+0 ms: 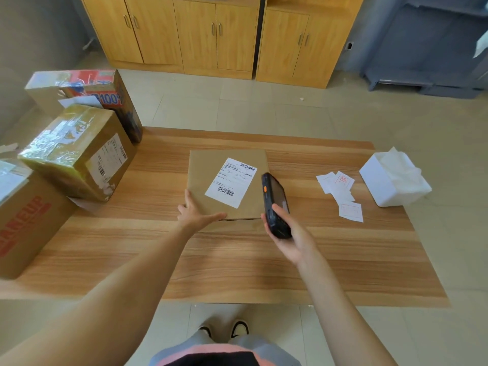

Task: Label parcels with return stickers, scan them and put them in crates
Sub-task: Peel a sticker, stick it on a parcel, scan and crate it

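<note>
A flat brown parcel (206, 170) lies in the middle of the wooden table (237, 260), with a white shipping label (231, 182) bearing barcodes stuck on top. My left hand (196, 212) rests on the parcel's near left corner, fingers straight and spread. My right hand (286, 235) grips a black handheld scanner (274, 204) with an orange side button, its head tilted towards the label and hovering over the parcel's right edge. Several white return stickers (340, 191) with red stamps lie on the table to the right.
Cardboard boxes stand at the table's left: a taped one with a label (76, 154), one with red lettering (23, 223), and a colourful one (100, 93) behind. A white foam box (393, 178) sits at the right. Wooden cabinets (216, 35) line the far wall.
</note>
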`<control>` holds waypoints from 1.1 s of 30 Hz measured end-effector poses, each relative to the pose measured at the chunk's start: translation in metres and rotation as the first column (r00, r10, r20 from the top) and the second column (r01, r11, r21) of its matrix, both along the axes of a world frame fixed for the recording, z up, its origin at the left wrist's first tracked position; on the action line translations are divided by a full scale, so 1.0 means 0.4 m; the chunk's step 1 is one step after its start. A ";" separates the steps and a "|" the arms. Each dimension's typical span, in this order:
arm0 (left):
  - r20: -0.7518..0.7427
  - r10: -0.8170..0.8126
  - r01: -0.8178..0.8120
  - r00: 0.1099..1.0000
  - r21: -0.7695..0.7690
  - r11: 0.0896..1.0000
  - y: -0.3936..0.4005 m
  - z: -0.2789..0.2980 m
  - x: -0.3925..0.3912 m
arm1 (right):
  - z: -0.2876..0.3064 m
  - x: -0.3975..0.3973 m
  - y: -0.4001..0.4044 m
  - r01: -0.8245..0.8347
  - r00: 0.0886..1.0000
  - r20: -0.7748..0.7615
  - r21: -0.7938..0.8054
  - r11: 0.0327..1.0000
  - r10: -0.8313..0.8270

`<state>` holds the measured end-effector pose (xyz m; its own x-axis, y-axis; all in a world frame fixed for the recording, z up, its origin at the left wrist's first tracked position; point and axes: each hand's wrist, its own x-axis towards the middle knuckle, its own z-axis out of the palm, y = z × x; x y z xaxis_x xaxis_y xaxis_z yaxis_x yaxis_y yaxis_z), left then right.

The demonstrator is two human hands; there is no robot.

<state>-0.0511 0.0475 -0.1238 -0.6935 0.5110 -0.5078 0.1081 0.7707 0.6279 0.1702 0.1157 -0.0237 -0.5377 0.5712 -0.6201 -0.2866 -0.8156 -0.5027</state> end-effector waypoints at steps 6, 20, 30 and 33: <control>0.104 0.010 -0.017 0.995 0.069 0.997 -0.014 -0.008 -0.021 | 0.036 -0.124 -0.112 -0.212 0.975 -0.064 0.033 0.977 0.214; 0.239 0.021 -0.063 0.971 0.172 0.983 -0.058 -0.025 -0.046 | -0.019 -0.192 -0.236 -0.058 0.977 0.204 -0.006 0.998 0.058; 0.230 -0.001 -0.044 0.973 0.190 0.981 -0.054 -0.030 -0.060 | -0.018 -0.195 -0.238 -0.054 0.976 0.213 0.048 0.997 0.043; 0.222 -0.004 -0.039 0.975 0.191 0.981 -0.055 -0.027 -0.063 | -0.025 -0.188 -0.220 -0.054 0.977 0.210 0.087 0.995 0.035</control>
